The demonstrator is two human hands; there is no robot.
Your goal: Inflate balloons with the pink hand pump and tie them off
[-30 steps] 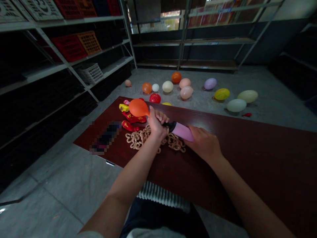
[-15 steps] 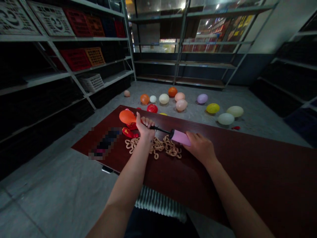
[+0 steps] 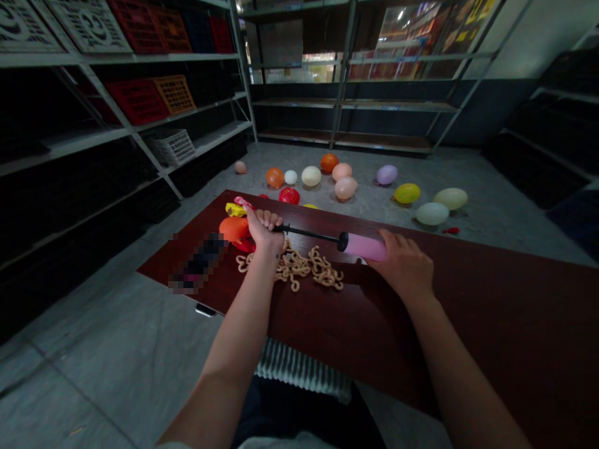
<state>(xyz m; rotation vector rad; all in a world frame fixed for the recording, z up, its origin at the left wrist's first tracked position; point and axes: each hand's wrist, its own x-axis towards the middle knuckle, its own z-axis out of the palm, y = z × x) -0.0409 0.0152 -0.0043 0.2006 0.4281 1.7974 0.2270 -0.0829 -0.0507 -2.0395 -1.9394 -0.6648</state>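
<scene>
"Orange balloon: where is it?"

"At the bench's far left, just past the left hand. It's smooth and rounded, and it touches the flat, crinkled red balloons."

"And that hand?"

"Clenched in a fist around the thin black rod of the pump, right beside the balloon. Its fingers hide where the two meet."

"The right hand?"

"Cupped over the end of the smooth pink barrel, holding it."

"What's beneath the rod?"

"A heap of knobbly tan chain links on the polished dark red wood. Rounder, fuller balloons lie beyond the bench on the concrete floor."
</scene>
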